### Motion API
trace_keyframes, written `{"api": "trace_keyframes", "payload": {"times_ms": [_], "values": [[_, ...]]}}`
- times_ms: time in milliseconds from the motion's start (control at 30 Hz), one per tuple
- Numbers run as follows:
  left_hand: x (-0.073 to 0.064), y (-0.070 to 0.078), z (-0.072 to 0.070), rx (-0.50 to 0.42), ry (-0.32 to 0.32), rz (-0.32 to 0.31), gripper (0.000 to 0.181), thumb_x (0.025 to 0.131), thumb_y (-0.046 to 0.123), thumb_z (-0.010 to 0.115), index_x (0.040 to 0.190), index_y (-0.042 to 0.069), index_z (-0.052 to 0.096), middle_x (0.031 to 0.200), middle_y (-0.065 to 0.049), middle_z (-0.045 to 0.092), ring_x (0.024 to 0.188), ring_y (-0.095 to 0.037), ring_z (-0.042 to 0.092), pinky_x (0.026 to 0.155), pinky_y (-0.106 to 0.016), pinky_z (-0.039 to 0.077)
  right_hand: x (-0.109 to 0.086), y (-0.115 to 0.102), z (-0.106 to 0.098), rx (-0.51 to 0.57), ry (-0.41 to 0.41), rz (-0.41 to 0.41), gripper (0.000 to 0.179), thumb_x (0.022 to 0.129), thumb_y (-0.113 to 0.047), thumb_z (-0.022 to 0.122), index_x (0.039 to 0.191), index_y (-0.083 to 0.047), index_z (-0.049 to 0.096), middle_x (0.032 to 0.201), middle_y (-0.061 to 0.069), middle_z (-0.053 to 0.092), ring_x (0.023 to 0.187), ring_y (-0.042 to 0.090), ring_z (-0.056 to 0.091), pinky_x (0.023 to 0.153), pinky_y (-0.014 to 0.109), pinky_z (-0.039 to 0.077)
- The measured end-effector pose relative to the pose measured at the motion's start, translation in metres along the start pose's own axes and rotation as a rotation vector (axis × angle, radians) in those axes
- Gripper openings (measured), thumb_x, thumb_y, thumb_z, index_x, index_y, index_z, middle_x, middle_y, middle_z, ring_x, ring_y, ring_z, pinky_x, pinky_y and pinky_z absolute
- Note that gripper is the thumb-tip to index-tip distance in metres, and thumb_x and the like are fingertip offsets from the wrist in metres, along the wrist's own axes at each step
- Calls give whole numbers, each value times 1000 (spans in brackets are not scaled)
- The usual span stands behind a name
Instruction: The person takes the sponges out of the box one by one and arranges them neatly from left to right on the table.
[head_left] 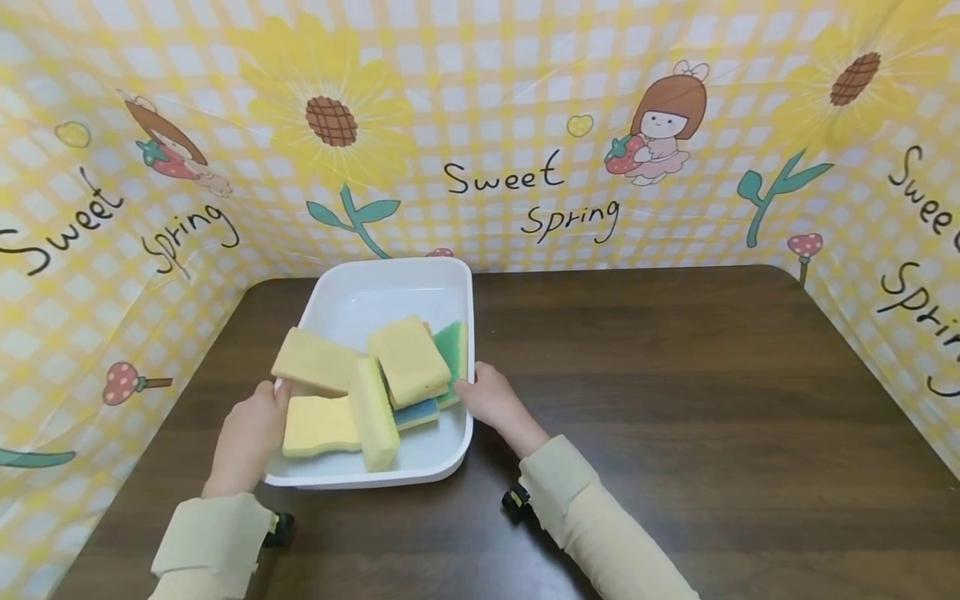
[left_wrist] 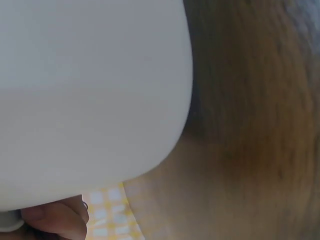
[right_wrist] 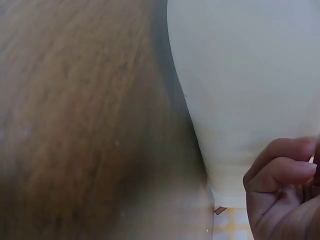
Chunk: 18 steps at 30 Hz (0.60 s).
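A white plastic tub sits on the left half of the table, tilted slightly in the head view. Several sponges lie piled in it: yellow ones such as the upright sponge and the square sponge, one with a green scouring side, one with a blue side. My left hand grips the tub's left rim, thumb over the edge. On the opposite side my right hand grips the right rim, and its curled fingers show against the tub's outer wall in the right wrist view.
Dark brown wooden table stretches right of the tub. A yellow checked cloth with flowers and lettering stands around the back and sides. Small black devices sit at both wrists, such as the right wrist device.
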<state>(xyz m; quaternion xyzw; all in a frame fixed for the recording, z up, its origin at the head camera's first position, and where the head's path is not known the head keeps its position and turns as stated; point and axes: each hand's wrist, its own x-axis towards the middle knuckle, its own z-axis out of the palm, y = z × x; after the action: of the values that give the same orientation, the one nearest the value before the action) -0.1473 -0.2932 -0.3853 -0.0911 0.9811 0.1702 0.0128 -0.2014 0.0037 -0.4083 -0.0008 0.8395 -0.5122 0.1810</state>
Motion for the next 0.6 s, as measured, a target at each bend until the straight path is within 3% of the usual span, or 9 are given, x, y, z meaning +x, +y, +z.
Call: {"api": "trace_keyframes", "payload": {"times_ms": [300, 600], "values": [[-3, 8, 4, 17, 13, -1, 53, 105, 30, 19, 105, -17, 45, 87, -40, 58, 76, -54, 59, 61, -58, 45, -4, 4, -6, -5, 16, 16, 33, 91, -18, 48, 117, 2, 54, 103, 15, 63, 84, 19, 58, 76, 33, 53], [-7, 18, 7, 38, 41, 29, 48, 105, 25, 23, 98, -16, 46, 74, -34, 56, 60, -42, 58, 51, -53, 44, -8, 9, -14, -14, 29, -13, 32, 89, -18, 50, 112, 3, 57, 100, 15, 64, 82, 18, 59, 73, 30, 52]]}}
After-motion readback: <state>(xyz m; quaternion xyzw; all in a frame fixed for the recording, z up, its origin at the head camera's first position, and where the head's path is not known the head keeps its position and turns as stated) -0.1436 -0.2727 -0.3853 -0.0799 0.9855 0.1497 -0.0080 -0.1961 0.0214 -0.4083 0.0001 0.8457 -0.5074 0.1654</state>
